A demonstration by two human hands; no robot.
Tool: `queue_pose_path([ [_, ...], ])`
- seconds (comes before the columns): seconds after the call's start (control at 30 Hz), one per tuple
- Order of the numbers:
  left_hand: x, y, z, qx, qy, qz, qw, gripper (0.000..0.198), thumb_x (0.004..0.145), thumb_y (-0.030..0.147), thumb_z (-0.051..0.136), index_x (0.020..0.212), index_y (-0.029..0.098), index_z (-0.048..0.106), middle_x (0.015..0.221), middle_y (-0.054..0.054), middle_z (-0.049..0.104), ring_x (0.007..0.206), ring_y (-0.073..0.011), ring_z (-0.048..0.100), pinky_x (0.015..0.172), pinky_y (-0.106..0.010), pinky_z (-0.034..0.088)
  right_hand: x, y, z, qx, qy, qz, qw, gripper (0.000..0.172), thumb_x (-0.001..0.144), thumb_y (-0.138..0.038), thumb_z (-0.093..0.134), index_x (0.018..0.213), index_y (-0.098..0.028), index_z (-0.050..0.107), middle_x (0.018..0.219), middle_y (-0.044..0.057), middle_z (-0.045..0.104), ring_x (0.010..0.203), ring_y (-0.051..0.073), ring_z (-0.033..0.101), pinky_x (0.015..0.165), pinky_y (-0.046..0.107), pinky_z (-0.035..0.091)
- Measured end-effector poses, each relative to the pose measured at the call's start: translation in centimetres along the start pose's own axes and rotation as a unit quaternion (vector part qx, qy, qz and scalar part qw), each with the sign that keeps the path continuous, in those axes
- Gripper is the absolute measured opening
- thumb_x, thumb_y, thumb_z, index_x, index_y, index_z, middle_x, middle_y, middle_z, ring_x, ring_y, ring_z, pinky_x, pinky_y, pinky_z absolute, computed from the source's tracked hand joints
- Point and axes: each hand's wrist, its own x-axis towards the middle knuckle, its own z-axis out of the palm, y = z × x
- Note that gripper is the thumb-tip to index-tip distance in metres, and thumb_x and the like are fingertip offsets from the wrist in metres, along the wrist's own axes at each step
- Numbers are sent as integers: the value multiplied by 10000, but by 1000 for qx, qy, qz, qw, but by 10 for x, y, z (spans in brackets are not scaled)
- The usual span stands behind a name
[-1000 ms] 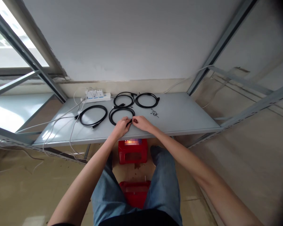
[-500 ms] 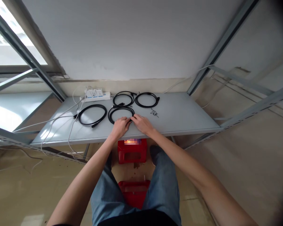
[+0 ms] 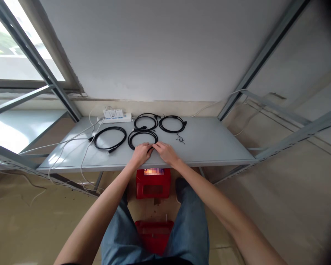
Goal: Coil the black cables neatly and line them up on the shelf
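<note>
A coiled black cable (image 3: 130, 141) lies flat near the shelf's front edge. My left hand (image 3: 141, 153) is closed at the coil's lower right side, fingers pinched over the cable. Against it, my right hand (image 3: 166, 152) pinches at the same spot, the fingertips of both hands almost touching. Whatever small thing may be between the fingertips is hidden. Right of my right hand lie several thin black twist ties (image 3: 180, 139) in a loose tangle.
Other black cable coils lie on the grey metal shelf (image 3: 209, 147): one at left (image 3: 125, 137), one behind (image 3: 135, 121), one at back right (image 3: 185, 127). A white power strip (image 3: 117, 118) with plugged-in adapters trails white cords. Red stools (image 3: 153, 184) stand below.
The camera view has shifted a little, so the shelf appears lower. Both hands stay at the same coil, with only slight finger movement.
</note>
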Motion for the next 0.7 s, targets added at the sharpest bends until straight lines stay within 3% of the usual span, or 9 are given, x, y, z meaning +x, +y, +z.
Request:
queue_pose_path([
  [0.17, 2, 0, 2, -1, -5, -9, 1000, 303, 1058, 366, 492, 1108, 218, 752, 1021, -114, 729, 948, -262, 685, 775, -327, 472, 6, 2, 1, 55, 14, 12, 998, 289, 1047, -106, 470, 1200, -189, 701, 1112, 116, 705, 1051, 233, 631, 929, 332, 492],
  [0.3, 2, 0, 1, -11, -8, -14, 1000, 315, 1053, 358, 495, 1180, 224, 750, 1049, -116, 732, 1001, -273, 680, 803, -332, 471, 10, 4, 6, 168, 37, 57, 983, 246, 1021, -115, 492, 1092, -206, 710, 1097, 106, 718, 1066, 236, 633, 970, 348, 482],
  [0.37, 2, 0, 1, -17, -10, -22, 1000, 323, 1051, 350, 494, 1218, 223, 740, 1066, -117, 736, 1016, -273, 680, 809, -332, 469, 14, 3, 9, 254, 54, 107, 960, 192, 982, -122, 540, 1042, -214, 698, 1060, 84, 728, 1034, 227, 651, 956, 343, 489],
  [0.53, 2, -2, 1, -19, -8, -22, 1000, 323, 1057, 356, 485, 1202, 219, 739, 1081, -120, 745, 996, -275, 685, 779, -336, 460, 22, -2, 11, 457, 75, 224, 857, 64, 880, -176, 634, 932, -207, 655, 879, 20, 714, 877, 175, 687, 831, 272, 498],
  [0.6, 2, -3, 1, -18, -6, -23, 1000, 314, 1055, 362, 490, 1184, 223, 740, 1076, -118, 746, 989, -274, 684, 777, -335, 457, 23, -2, 10, 471, 72, 224, 850, 59, 852, -189, 649, 907, -206, 664, 896, 20, 720, 901, 170, 682, 838, 264, 486],
  [0.7, 3, -4, 2, -20, -4, -21, 1000, 301, 1048, 356, 501, 1179, 230, 741, 1071, -115, 745, 997, -273, 680, 785, -331, 456, 22, -1, 9, 455, 75, 201, 864, 71, 833, -193, 643, 888, -207, 686, 911, 18, 722, 906, 167, 657, 849, 269, 471],
])
